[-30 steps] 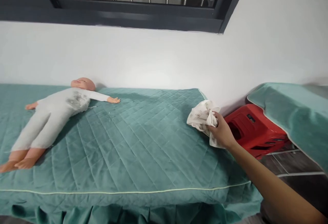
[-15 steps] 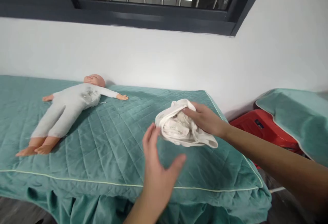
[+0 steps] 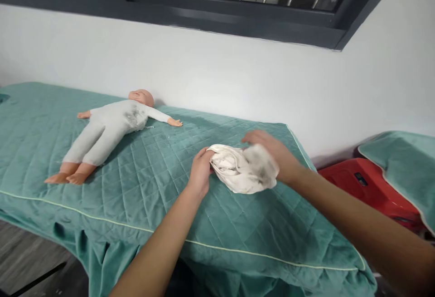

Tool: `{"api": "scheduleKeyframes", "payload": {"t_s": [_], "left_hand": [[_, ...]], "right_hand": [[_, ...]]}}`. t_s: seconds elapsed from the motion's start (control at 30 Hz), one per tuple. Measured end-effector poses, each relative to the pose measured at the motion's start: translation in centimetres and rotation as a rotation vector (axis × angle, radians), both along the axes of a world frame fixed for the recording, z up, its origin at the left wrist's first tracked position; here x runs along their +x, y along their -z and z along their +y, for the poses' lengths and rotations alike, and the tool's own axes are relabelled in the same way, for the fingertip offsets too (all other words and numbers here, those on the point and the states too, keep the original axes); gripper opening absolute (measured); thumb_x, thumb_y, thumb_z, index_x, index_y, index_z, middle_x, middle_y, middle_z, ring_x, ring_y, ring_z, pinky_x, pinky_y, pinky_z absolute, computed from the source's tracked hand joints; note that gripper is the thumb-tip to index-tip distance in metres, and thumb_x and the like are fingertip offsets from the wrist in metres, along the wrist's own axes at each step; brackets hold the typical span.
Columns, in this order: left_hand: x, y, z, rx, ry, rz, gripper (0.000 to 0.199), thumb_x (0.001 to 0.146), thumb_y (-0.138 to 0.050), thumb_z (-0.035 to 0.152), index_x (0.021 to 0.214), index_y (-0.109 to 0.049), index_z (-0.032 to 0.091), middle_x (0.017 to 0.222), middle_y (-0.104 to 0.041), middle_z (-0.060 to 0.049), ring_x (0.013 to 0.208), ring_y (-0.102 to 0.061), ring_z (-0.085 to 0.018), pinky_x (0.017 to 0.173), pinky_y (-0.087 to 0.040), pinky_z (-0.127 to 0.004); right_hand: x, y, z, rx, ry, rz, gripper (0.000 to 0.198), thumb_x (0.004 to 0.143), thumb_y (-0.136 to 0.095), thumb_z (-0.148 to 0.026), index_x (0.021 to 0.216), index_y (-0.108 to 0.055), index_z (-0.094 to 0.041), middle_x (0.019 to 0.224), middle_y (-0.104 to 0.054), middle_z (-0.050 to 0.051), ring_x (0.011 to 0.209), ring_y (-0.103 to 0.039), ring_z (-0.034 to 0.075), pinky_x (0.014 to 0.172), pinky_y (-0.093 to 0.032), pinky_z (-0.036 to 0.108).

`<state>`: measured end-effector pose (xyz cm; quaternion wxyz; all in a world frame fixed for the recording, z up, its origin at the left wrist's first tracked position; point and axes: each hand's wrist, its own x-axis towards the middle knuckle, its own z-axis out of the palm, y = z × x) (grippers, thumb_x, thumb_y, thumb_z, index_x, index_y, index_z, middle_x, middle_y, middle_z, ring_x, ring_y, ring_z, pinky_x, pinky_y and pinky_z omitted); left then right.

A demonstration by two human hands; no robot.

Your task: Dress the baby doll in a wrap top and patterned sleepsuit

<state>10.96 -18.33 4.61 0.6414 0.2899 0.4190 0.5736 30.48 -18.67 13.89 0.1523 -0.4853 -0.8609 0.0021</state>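
Note:
A bunched white cloth (image 3: 234, 172), perhaps a small garment, is held just over the right part of the green quilted bed cover (image 3: 163, 202). My left hand (image 3: 200, 172) pinches its left edge, thumb on top. At the cloth's right end is my right hand (image 3: 277, 155), its fingers smeared by motion. That end of the cloth is blurred too, so I cannot see whether the fingers hold it. A baby doll (image 3: 110, 120) in a white body suit lies on its back to the left, arms spread, with a dark worn patch on its chest.
Behind the bed rises a white wall (image 3: 220, 75) with a dark-framed window (image 3: 231, 13) and metal bars. Off the bed's right end stands a red plastic thing (image 3: 367, 188), partly under a green cloth (image 3: 404, 165). The bed's piped front edge runs below my forearms.
My left hand has moved from open beside the cloth to gripping its left edge. My right hand has shifted to the cloth's right end. The view has turned slightly.

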Motion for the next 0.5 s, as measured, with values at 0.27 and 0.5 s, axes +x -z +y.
{"api": "scheduleKeyframes", "payload": {"t_s": [0.27, 0.5], "left_hand": [[0.2, -2.1, 0.7, -0.031, -0.019, -0.176, 0.013, 0.069, -0.067, 0.028, 0.074, -0.064, 0.016, 0.072, -0.065, -0.001, 0.068, -0.061, -0.015, 0.062, -0.048, -0.025], [-0.7, -4.0, 1.0, 0.096, 0.025, -0.040, 0.019, 0.070, -0.073, 0.032, 0.080, -0.070, 0.017, 0.077, -0.070, -0.002, 0.077, -0.065, -0.020, 0.069, -0.049, -0.028]], "right_hand": [[-5.3, 2.3, -3.9, 0.190, -0.117, -0.269, 0.035, 0.092, -0.059, -0.021, 0.127, -0.059, -0.022, 0.141, -0.055, 0.012, 0.124, -0.050, 0.032, 0.096, -0.040, 0.045], [-1.8, 0.5, -3.1, 0.307, 0.079, -0.248, 0.034, 0.089, -0.048, -0.006, 0.113, -0.067, -0.020, 0.142, -0.054, 0.013, 0.126, -0.048, 0.035, 0.094, -0.043, 0.048]]}}
